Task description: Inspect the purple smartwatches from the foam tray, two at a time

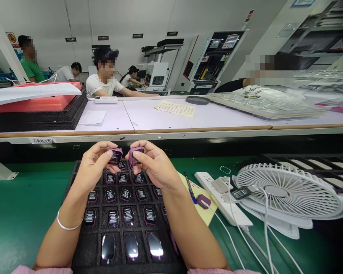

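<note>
In the head view, the left hand (pixel 100 165) and the right hand (pixel 156 164) are both above the far part of a black foam tray (pixel 85 243). The left fingers are clamped on one purple watch body (pixel 116 156), with the thumb over the left side of its screen. The right fingers are clamped on a second purple watch body (pixel 133 160), and here the thumb covers a good part of the front. These two pieces are side by side, near but not touching, with a narrow gap between them. The left one has its long axis roughly upright; for the right one I cannot tell it surely, because the thumb hides too much. Just below the left piece lies a tray watch (pixel 121 166), partly hidden. Another tray watch (pixel 139 177), with a lit screen, lies in its compartment below the right piece, and the right hand is the nearer one to it.
</note>
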`<move>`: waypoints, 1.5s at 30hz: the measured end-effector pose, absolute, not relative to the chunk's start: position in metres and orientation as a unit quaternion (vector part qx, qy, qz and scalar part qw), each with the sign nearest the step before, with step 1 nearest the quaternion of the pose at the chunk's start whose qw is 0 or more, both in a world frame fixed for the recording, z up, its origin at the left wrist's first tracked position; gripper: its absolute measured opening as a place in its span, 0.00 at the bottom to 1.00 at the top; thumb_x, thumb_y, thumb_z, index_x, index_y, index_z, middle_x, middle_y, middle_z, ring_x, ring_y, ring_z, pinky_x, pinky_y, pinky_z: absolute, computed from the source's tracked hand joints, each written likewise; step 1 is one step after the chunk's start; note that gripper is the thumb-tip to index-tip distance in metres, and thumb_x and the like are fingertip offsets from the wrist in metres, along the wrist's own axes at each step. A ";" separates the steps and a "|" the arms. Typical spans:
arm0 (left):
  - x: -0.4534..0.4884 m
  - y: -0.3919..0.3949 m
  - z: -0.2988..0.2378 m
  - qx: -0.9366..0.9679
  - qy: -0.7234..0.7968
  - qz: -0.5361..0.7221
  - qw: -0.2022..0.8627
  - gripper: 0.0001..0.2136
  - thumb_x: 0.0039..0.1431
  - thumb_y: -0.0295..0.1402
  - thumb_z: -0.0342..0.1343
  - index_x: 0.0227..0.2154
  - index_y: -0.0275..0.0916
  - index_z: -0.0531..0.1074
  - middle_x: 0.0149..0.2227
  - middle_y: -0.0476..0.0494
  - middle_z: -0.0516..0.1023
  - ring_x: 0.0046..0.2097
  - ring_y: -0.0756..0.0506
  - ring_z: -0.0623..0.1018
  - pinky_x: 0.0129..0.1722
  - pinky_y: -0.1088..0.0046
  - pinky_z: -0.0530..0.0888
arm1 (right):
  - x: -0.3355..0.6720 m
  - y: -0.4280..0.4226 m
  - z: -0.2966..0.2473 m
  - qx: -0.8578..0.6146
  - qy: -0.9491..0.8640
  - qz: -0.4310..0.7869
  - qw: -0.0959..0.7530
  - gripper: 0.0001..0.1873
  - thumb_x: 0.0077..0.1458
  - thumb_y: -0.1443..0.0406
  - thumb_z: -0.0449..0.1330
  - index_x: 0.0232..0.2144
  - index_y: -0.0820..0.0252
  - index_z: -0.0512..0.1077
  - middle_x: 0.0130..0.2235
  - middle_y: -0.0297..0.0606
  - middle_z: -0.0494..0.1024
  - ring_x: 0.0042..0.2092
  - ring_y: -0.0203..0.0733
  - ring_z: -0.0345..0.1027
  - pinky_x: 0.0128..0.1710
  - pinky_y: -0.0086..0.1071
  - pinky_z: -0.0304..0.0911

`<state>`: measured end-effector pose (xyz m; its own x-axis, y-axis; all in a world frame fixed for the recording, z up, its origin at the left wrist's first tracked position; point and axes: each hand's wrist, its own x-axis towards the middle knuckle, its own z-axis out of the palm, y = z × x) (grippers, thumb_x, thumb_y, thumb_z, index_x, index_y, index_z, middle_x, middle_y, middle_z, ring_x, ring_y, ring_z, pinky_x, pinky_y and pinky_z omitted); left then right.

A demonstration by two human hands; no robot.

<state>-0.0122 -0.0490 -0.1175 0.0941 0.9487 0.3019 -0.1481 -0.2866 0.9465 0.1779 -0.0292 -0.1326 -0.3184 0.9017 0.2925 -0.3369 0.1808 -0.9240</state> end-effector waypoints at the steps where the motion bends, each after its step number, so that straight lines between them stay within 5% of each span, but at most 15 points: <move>1: -0.012 -0.049 -0.118 0.567 0.358 0.569 0.477 0.13 0.57 0.39 0.64 0.41 0.37 0.74 0.34 0.49 0.79 0.23 0.50 0.81 0.24 0.76 0.80 | 0.178 -0.029 -0.133 -0.252 -0.560 0.589 0.525 0.18 0.55 0.56 0.69 0.41 0.59 0.71 0.33 0.35 0.80 0.22 0.29 0.69 0.22 0.25 0.66; 8: -0.012 -0.048 -0.121 0.588 0.362 0.570 0.445 0.12 0.53 0.35 0.67 0.37 0.37 0.73 0.32 0.51 0.76 0.22 0.55 0.75 0.22 0.81 0.76 | 0.175 -0.032 -0.129 -0.240 -0.531 0.630 0.514 0.16 0.57 0.62 0.63 0.47 0.58 0.72 0.38 0.37 0.80 0.26 0.33 0.73 0.29 0.30 0.70; 14: -0.012 -0.052 -0.119 0.589 0.348 0.572 0.454 0.20 0.49 0.30 0.69 0.45 0.39 0.71 0.37 0.47 0.76 0.34 0.51 0.77 0.28 0.80 0.78 | 0.173 -0.037 -0.125 -0.211 -0.508 0.655 0.518 0.28 0.46 0.71 0.58 0.52 0.57 0.69 0.43 0.38 0.80 0.30 0.36 0.76 0.35 0.35 0.72; 22: -0.034 -0.066 -0.091 0.614 0.320 0.555 0.461 0.27 0.47 0.28 0.69 0.50 0.39 0.67 0.39 0.48 0.75 0.29 0.53 0.77 0.30 0.78 0.78 | 0.169 -0.049 -0.122 -0.212 -0.571 0.618 0.498 0.37 0.49 0.69 0.68 0.59 0.51 0.61 0.48 0.38 0.75 0.35 0.37 0.75 0.41 0.37 0.73; 27: -0.083 -0.104 -0.108 0.623 0.405 0.475 0.471 0.26 0.49 0.30 0.69 0.50 0.39 0.67 0.40 0.47 0.75 0.31 0.51 0.79 0.30 0.76 0.78 | 0.149 -0.064 -0.137 -0.200 -0.602 0.647 0.423 0.35 0.49 0.71 0.68 0.56 0.51 0.60 0.46 0.34 0.73 0.34 0.35 0.75 0.41 0.36 0.74; 31: -0.128 -0.156 -0.162 0.676 0.511 0.346 0.403 0.19 0.52 0.31 0.65 0.47 0.41 0.69 0.42 0.44 0.77 0.41 0.45 0.78 0.42 0.69 0.78 | 0.136 -0.099 -0.175 -0.196 -0.651 0.672 0.294 0.27 0.51 0.71 0.62 0.52 0.53 0.61 0.42 0.32 0.72 0.34 0.36 0.74 0.37 0.34 0.72; 33: -0.147 -0.179 -0.194 0.704 0.571 0.250 0.341 0.18 0.52 0.30 0.61 0.47 0.42 0.70 0.40 0.47 0.77 0.38 0.45 0.76 0.40 0.67 0.76 | 0.129 -0.121 -0.198 -0.237 -0.737 0.588 0.235 0.27 0.51 0.72 0.61 0.53 0.54 0.63 0.38 0.33 0.73 0.36 0.40 0.73 0.38 0.37 0.71; 35: -0.162 -0.196 -0.223 0.706 0.609 0.200 0.301 0.16 0.50 0.30 0.59 0.45 0.41 0.72 0.38 0.46 0.77 0.38 0.43 0.76 0.40 0.65 0.76 | 0.120 -0.140 -0.217 -0.273 -0.818 0.458 0.215 0.27 0.48 0.71 0.66 0.51 0.57 0.68 0.47 0.41 0.72 0.47 0.47 0.71 0.48 0.42 0.69; 38: -0.175 -0.210 -0.254 0.717 0.612 0.213 0.255 0.17 0.51 0.31 0.59 0.45 0.44 0.75 0.48 0.43 0.76 0.52 0.37 0.75 0.54 0.58 0.73 | 0.101 -0.160 -0.236 -0.326 -0.859 0.329 0.219 0.26 0.48 0.67 0.69 0.51 0.61 0.71 0.55 0.48 0.69 0.57 0.55 0.62 0.58 0.50 0.59; 45: -0.178 -0.211 -0.264 0.723 0.609 0.200 0.257 0.22 0.56 0.36 0.59 0.55 0.49 0.73 0.52 0.41 0.74 0.56 0.35 0.73 0.60 0.50 0.69 | 0.074 -0.167 -0.256 -0.357 -0.874 0.283 0.170 0.30 0.51 0.59 0.71 0.55 0.62 0.73 0.59 0.50 0.68 0.60 0.56 0.59 0.59 0.50 0.58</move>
